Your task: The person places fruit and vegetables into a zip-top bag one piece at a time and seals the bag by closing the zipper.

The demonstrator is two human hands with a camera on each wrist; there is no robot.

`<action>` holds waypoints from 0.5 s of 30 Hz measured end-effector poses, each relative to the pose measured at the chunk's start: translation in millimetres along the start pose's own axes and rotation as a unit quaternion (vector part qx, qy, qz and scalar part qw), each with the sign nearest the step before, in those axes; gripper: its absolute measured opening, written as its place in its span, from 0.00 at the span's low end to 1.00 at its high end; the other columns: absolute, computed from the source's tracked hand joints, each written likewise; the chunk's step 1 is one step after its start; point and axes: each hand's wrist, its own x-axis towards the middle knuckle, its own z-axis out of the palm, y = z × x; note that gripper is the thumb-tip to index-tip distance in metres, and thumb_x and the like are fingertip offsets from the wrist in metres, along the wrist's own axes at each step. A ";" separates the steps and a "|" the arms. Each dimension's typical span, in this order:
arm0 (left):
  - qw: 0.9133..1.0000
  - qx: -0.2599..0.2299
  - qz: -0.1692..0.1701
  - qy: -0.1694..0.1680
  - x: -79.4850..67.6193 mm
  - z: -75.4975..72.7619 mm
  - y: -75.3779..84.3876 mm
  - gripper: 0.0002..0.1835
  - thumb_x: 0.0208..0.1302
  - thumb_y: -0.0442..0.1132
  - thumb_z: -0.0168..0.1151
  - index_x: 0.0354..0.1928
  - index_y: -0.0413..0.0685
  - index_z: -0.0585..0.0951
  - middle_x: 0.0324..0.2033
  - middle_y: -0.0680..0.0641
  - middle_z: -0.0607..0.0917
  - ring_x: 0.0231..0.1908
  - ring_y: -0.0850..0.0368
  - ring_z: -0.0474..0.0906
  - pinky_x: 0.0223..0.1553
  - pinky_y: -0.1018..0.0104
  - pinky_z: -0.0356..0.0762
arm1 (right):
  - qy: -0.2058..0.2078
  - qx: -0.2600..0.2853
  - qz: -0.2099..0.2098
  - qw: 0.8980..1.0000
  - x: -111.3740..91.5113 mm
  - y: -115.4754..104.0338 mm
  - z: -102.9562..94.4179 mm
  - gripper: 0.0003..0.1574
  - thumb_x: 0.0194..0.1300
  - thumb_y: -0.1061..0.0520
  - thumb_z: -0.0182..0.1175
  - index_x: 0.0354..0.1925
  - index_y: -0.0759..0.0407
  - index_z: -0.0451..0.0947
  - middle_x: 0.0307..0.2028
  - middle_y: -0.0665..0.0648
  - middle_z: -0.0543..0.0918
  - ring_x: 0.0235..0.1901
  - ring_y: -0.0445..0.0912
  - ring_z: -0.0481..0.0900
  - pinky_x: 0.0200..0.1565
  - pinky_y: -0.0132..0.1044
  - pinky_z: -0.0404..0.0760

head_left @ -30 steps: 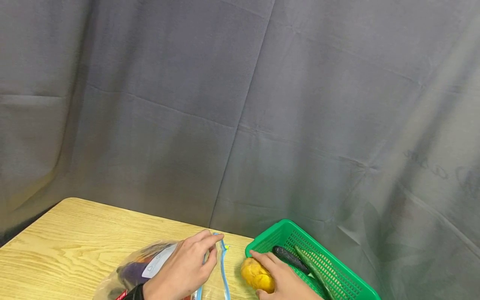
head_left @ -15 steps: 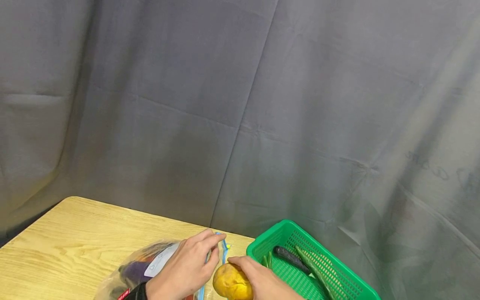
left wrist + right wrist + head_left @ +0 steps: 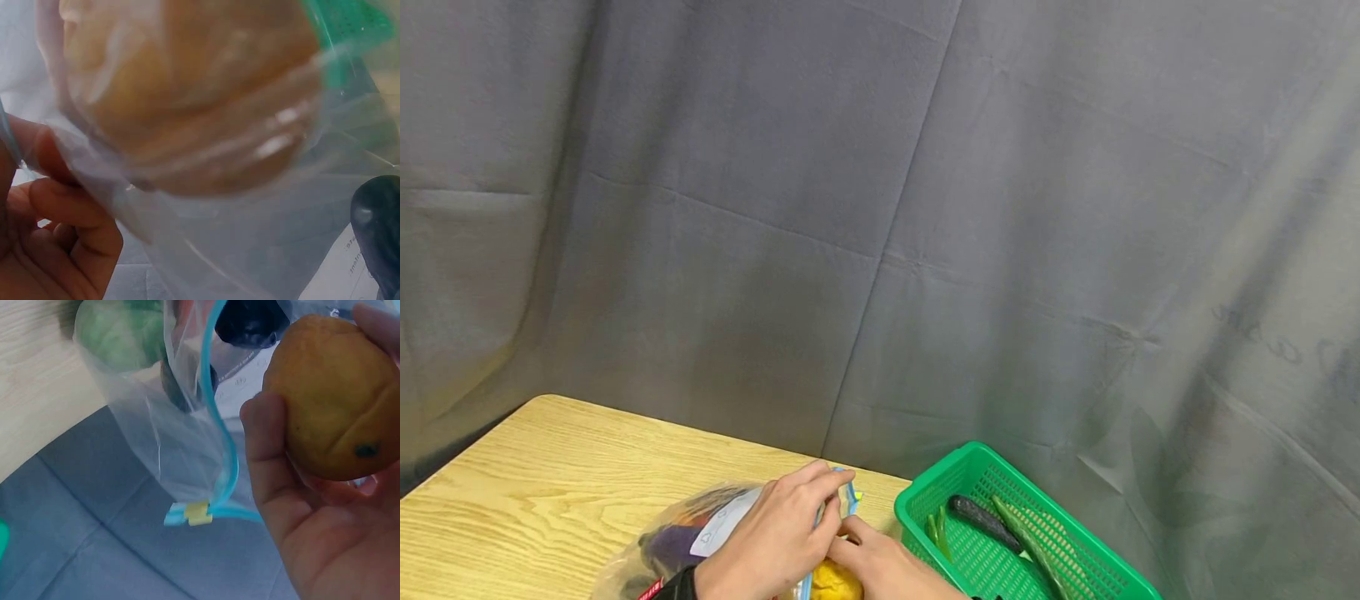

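Observation:
In the head view my left hand (image 3: 778,533) pinches the rim of a clear zip bag (image 3: 625,575) with a blue zip edge and a white label. Its curled fingers (image 3: 75,212) show behind the plastic in the left wrist view. My right hand (image 3: 337,531) grips a lumpy yellow mango-like fruit (image 3: 337,394) at the bag's mouth, near the blue zip edge (image 3: 219,425) and its yellow slider (image 3: 199,512). The fruit appears through the plastic in the left wrist view. Inside the bag lie a purple eggplant-like piece (image 3: 672,546) and a round green piece (image 3: 122,334).
A green perforated basket (image 3: 1097,550) stands right of the bag, holding a dark elongated vegetable (image 3: 985,518), a long green one (image 3: 1028,537) and thin green pods (image 3: 938,533). Behind the wooden table (image 3: 550,483) hangs a grey curtain (image 3: 880,208).
My right hand has lifted the yellow fruit from the basket's near edge and carried it left to the bag's mouth. My left hand has stayed at the bag's rim.

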 end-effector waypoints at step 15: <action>0.999 0.020 0.034 0.036 1.5 4.1 1.0 0.13 0.57 0.26 0.56 0.43 0.37 0.83 0.32 0.51 0.80 0.26 0.66 0.71 0.29 0.71 0.73 | -0.054 0.035 0.014 0.998 26.7 0.0 20.6 0.23 0.62 0.59 0.57 0.55 0.65 0.69 0.46 0.53 0.73 0.43 0.35 0.68 0.45 0.24 0.68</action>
